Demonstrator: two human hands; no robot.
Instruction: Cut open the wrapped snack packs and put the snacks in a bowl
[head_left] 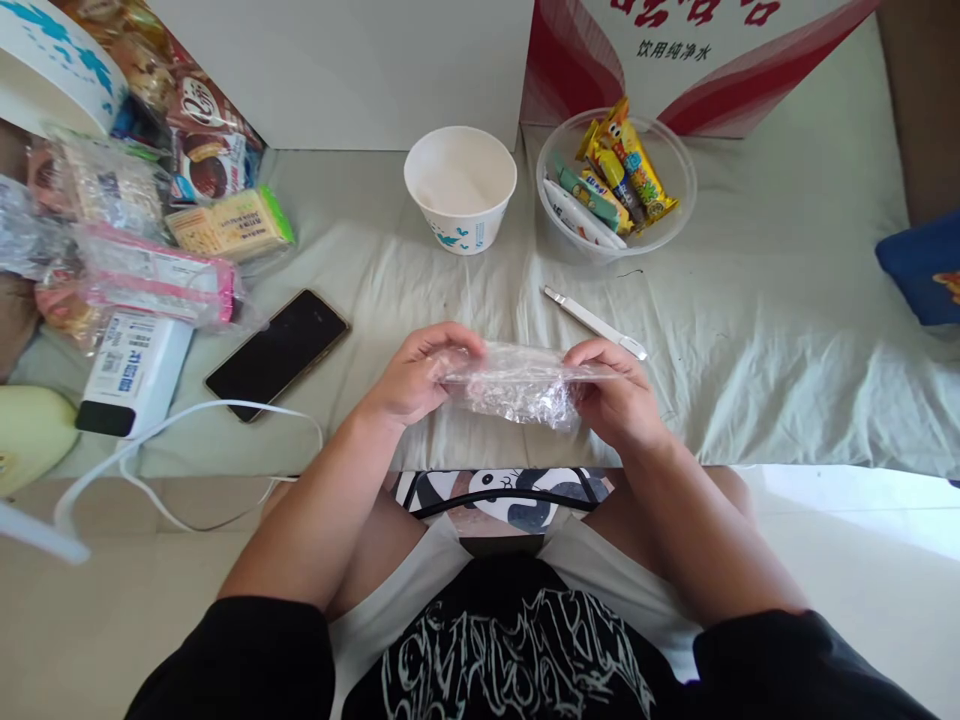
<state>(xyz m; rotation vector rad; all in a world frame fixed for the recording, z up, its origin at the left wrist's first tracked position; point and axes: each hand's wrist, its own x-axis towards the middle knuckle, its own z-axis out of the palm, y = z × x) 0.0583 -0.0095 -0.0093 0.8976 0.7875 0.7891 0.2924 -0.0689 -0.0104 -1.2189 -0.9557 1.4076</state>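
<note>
Both my hands hold a small clear plastic bag (517, 385) just above the near edge of the cloth-covered surface (750, 340). My left hand (416, 375) pinches its left end and my right hand (615, 390) pinches its right end. The bag is crumpled and stretched between them; whether anything is inside it I cannot tell. Just beyond my right hand lies a slim white stick-shaped thing (592, 320). Farther back stand a white paper bowl (460, 190), which looks empty, and a clear plastic bowl (671, 160) with several wrapped snacks (619, 175) in it.
A black phone (277, 352) lies to the left, with a white strap (180, 430) looping over the edge. A pile of packaged snacks (135, 230) fills the far left. A red-and-white carton (690, 50) stands at the back, a blue item (922, 265) at the right.
</note>
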